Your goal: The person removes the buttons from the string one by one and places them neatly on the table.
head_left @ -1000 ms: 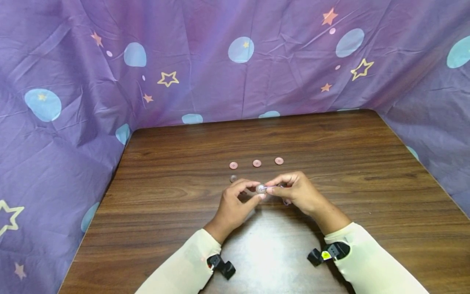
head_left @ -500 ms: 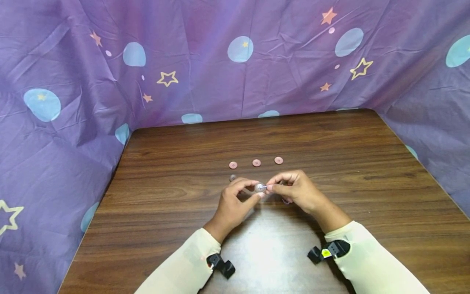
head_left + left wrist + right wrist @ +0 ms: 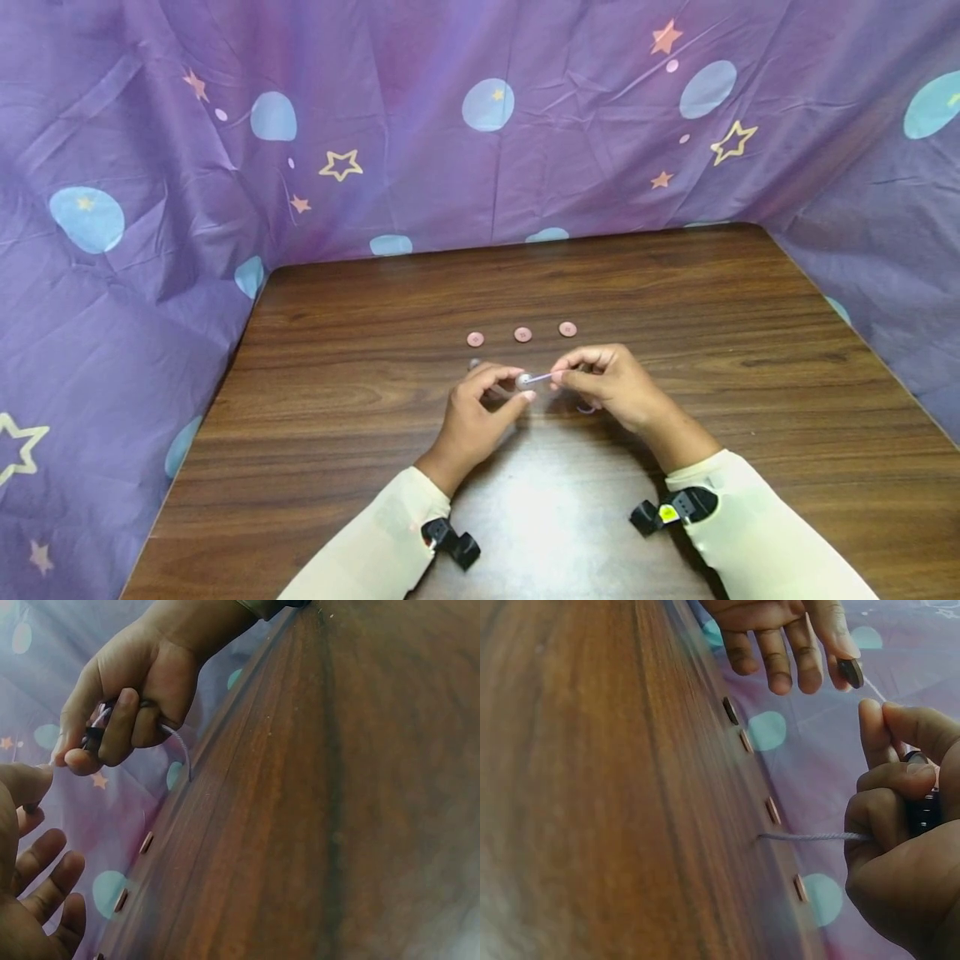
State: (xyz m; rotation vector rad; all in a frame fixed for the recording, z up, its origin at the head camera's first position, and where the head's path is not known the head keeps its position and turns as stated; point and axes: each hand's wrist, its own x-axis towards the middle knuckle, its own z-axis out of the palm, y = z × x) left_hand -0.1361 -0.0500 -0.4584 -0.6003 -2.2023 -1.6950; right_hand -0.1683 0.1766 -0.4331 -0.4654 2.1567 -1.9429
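Wood-grain table (image 3: pixel 712 333): more lilac cord (image 3: pixel 542 377) on show beside a pinched grey button (image 3: pixel 522 382)

Nearest, two pale sleeves (image 3: pixel 375 533) reach in from left and right, each with a black wrist camera (image 3: pixel 450 542) at the cuff.

Beyond them, the right hand (image 3: pixel 618 392) is a little farther from the button than a second ago, and a longer, straight run of cord now spans the gap. That suggests the cord is being drawn at the button's hole; how much has passed through cannot be told. Thumb and forefinger of this hand pinch the cord, while its other fingers curl in around some dark pieces (image 3: pixel 926 814), too covered to name. A loose length of cord hangs below them toward the table.

To the left, the left hand (image 3: pixel 471 417) pinches the button by its rim between thumb and finger, above the table and between the two hands. Small and round, the button looks glossy grey from the head view, dark brown and thick-edged from the right wrist. It has tilted more edge-on since a second ago, its holes hard to count.

Just past the left hand lies a dark button (image 3: pixel 475 364), partly hidden. Farther off, three pink buttons (image 3: pixel 522 334) form a row. At the far edge hangs a purple curtain (image 3: pixel 420 183) with stars and blue circles.
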